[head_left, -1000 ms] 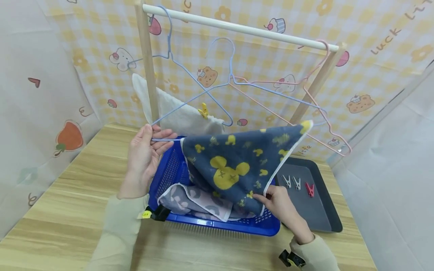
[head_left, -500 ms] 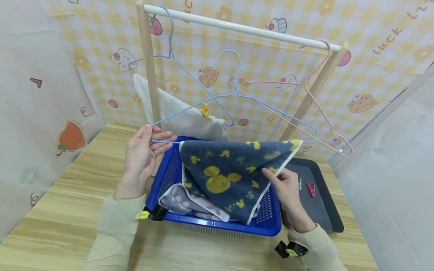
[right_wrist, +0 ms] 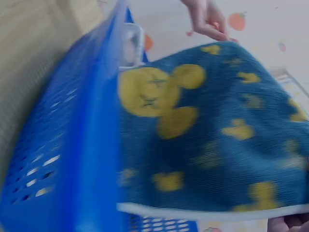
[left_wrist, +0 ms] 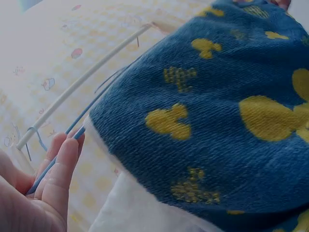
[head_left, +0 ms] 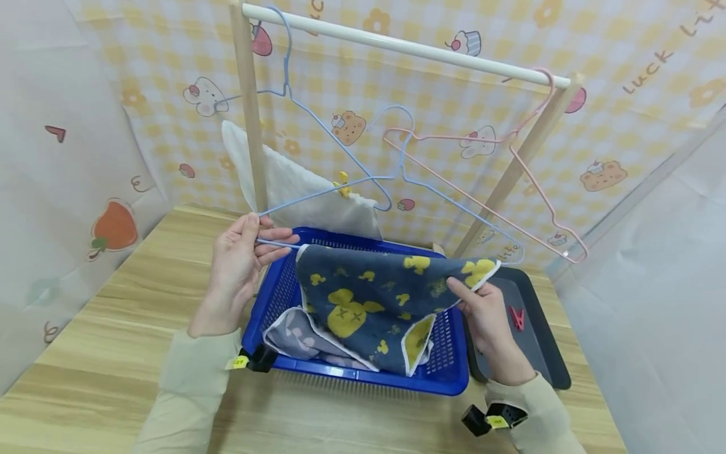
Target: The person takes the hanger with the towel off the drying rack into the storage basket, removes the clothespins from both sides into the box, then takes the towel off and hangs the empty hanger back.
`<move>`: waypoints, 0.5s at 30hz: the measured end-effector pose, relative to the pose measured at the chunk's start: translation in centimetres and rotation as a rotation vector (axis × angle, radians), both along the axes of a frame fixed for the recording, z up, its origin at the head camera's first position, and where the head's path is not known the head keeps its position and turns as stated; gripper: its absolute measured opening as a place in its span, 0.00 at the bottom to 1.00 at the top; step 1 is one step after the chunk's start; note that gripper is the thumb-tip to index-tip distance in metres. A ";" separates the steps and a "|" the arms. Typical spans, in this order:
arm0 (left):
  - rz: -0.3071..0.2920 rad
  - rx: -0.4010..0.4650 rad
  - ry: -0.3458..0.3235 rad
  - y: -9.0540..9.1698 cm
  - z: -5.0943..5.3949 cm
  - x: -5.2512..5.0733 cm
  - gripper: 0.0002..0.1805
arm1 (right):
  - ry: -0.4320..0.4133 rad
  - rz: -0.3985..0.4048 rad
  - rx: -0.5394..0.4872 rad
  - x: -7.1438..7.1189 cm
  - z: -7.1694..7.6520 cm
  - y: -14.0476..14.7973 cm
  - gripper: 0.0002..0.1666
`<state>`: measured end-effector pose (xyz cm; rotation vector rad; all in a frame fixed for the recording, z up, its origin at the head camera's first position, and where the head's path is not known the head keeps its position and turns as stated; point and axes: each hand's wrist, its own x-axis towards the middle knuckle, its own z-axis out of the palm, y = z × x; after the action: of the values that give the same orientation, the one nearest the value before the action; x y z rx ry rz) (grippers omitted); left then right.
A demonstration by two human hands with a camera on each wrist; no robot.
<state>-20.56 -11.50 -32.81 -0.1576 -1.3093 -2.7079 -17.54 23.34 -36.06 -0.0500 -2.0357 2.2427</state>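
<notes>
A dark blue towel with yellow mouse heads [head_left: 363, 284] hangs folded over the lower bar of a light blue wire hanger [head_left: 317, 197]. My left hand [head_left: 235, 271] holds this hanger by its left end, its other fingers extended under the bar. My right hand [head_left: 484, 315] pinches the towel's right edge near the upper corner, the thumb in front. The towel's lower part hangs into a blue basket [head_left: 340, 371], where a grey-purple patterned cloth [head_left: 300, 337] lies. In the left wrist view the towel [left_wrist: 169, 121] sits just beyond my left fingers.
Behind stands a rack with a white bar [head_left: 397, 44]. From it hang a pink hanger [head_left: 547, 183] and another blue hanger [head_left: 317, 120]; a white cloth [head_left: 306, 189] with a yellow clip [head_left: 343, 184] hangs there. A dark tray [head_left: 544, 340] with a red clip [head_left: 517, 318] lies right.
The held hanger has come down, its hook shifting right and lower. My right hand has moved from the towel's lower right edge up near its upper right corner. The left hand stays nearly in place.
</notes>
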 end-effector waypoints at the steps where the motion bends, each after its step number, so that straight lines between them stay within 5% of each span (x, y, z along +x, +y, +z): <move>1: 0.001 0.005 -0.002 0.1 0.0 0.0 0.15 | -0.020 0.020 0.010 0.0 -0.1 0.0 0.11; 6: 0.023 -0.014 -0.005 0.3 0.0 -0.2 0.15 | -0.081 0.107 0.158 0.9 -1.6 -0.3 0.14; 9: 0.028 -0.032 -0.002 0.3 0.1 -0.3 0.15 | -0.121 0.203 0.209 1.3 -2.3 -0.2 0.25; 12: 0.025 -0.057 -0.002 0.2 0.2 -0.3 0.15 | -0.106 0.266 0.148 1.4 -2.2 -0.1 0.31; 15: 0.021 -0.104 -0.008 0.2 0.2 -0.2 0.15 | -0.062 0.179 -0.010 1.2 -1.5 0.1 0.23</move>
<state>-20.81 -11.29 -32.59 -0.1428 -1.4462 -2.6264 -16.33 23.40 -37.51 0.0652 -2.1396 2.3832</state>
